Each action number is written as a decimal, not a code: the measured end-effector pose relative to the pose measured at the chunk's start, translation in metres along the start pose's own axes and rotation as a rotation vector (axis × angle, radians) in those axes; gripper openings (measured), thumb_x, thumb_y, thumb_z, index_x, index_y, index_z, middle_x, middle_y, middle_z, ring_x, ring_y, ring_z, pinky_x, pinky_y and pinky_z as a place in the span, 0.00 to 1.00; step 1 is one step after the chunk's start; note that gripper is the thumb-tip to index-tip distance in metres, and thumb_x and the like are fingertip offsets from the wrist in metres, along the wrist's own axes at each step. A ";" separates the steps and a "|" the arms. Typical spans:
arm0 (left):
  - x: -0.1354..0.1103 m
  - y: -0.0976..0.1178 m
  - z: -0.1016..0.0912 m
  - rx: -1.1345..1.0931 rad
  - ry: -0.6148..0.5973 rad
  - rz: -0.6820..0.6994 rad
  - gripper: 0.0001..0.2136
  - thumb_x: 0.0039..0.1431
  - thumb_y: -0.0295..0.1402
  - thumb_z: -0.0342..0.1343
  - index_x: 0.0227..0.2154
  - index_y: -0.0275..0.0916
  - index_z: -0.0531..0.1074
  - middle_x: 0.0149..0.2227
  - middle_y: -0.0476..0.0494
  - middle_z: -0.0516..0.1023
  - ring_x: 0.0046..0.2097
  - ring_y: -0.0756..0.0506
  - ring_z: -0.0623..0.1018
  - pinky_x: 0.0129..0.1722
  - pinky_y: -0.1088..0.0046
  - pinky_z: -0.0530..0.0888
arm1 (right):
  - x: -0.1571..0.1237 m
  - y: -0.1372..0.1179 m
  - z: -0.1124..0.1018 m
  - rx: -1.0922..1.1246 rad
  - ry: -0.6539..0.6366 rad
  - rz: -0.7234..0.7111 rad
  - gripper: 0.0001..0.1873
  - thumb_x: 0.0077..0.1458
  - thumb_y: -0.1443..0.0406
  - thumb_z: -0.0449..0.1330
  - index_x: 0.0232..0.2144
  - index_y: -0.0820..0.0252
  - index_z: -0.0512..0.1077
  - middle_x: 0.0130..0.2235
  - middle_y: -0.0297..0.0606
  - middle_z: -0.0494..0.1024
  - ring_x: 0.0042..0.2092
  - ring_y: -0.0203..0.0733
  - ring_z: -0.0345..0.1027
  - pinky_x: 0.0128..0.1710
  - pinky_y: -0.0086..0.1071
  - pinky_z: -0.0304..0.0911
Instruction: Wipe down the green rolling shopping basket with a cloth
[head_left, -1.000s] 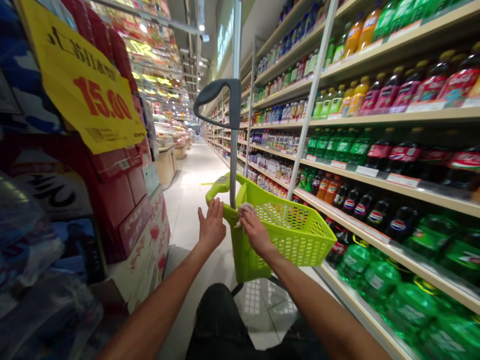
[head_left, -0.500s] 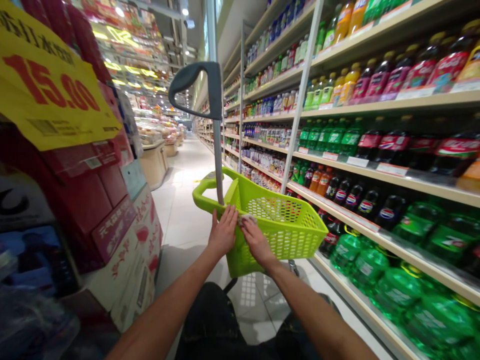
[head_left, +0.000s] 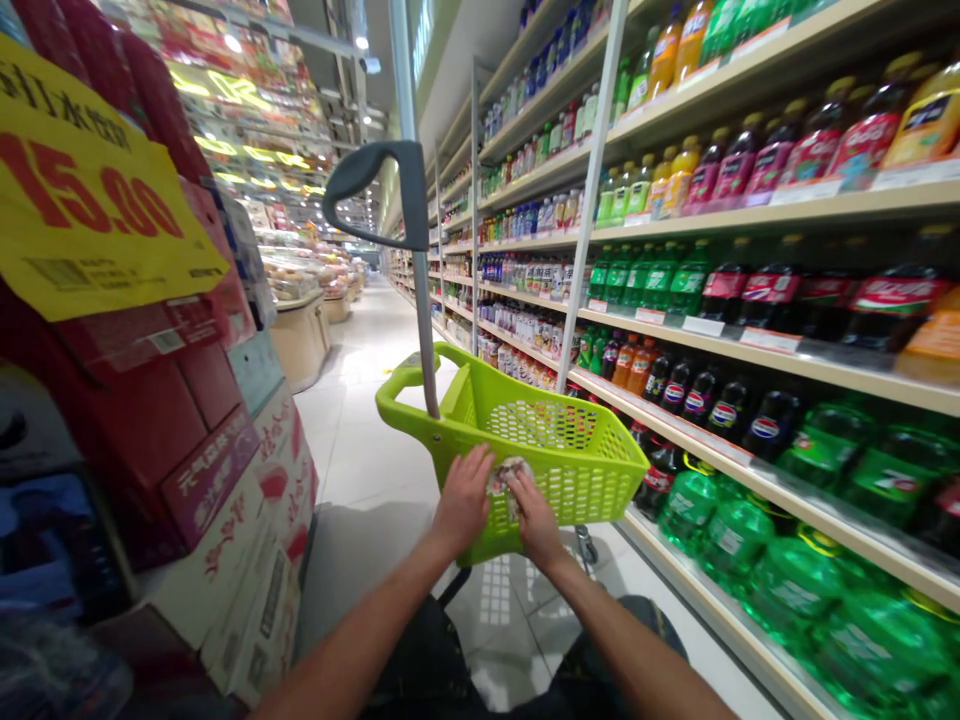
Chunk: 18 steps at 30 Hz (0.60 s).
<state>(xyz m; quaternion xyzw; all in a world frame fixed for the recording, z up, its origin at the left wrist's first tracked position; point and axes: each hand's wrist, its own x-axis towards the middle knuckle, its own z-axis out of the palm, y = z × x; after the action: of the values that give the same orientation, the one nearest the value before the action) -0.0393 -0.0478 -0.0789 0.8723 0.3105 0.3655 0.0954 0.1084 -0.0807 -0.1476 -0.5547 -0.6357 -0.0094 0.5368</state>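
Observation:
In front of me stands a lime-green shopping basket (head_left: pixel 592 480) with holes in its walls, a metal pole (head_left: pixel 424 330) and a dark grey handle (head_left: pixel 415 195) at its near left end. My left hand (head_left: pixel 463 500) lies against the basket's near side wall, fingers stretched out and close together. Just right of it, my right hand (head_left: pixel 534 515) presses a crumpled, whitish, stained cloth (head_left: pixel 512 472) on the same wall. Part of the cloth sticks out past the fingers, while the rest is hidden under them.
Shelves (head_left: pixel 750 350) of bottled drinks run along the right, with large green bottles (head_left: pixel 795 575) at the bottom. Stacked red and white boxes (head_left: pixel 202 440) stand close on the left under a yellow price sign (head_left: pixel 90 190). A tiled aisle (head_left: pixel 360 400) stretches ahead.
Both hands have slid down and a little right along the basket's side wall. The right hand has carried the cloth with it, and more of the cloth shows.

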 end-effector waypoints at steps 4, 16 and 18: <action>-0.006 0.022 0.039 -0.727 -0.003 -0.551 0.20 0.49 0.30 0.48 0.47 0.36 0.66 0.50 0.38 0.70 0.50 0.43 0.70 0.50 0.65 0.65 | -0.013 -0.018 -0.005 0.244 0.179 0.365 0.24 0.45 0.72 0.47 0.47 0.60 0.68 0.52 0.40 0.68 0.54 0.41 0.60 0.55 0.38 0.55; -0.002 0.054 0.071 -1.217 -0.097 -0.869 0.09 0.41 0.36 0.53 0.23 0.36 0.70 0.21 0.50 0.71 0.24 0.52 0.68 0.25 0.77 0.64 | -0.026 -0.017 -0.024 0.065 0.260 0.178 0.19 0.53 0.65 0.46 0.46 0.61 0.67 0.52 0.44 0.67 0.56 0.45 0.56 0.56 0.43 0.53; -0.005 0.053 0.073 -1.189 -0.077 -0.886 0.09 0.42 0.37 0.50 0.22 0.36 0.68 0.21 0.51 0.70 0.24 0.52 0.68 0.25 0.76 0.64 | -0.040 -0.013 -0.023 -0.051 0.134 0.061 0.22 0.54 0.65 0.48 0.52 0.61 0.61 0.56 0.44 0.61 0.59 0.45 0.50 0.57 0.43 0.52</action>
<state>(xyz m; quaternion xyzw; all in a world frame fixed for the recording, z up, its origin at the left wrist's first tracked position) 0.0341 -0.0878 -0.1134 0.4787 0.3793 0.3682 0.7010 0.1074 -0.1271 -0.1577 -0.5853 -0.5808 -0.0462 0.5639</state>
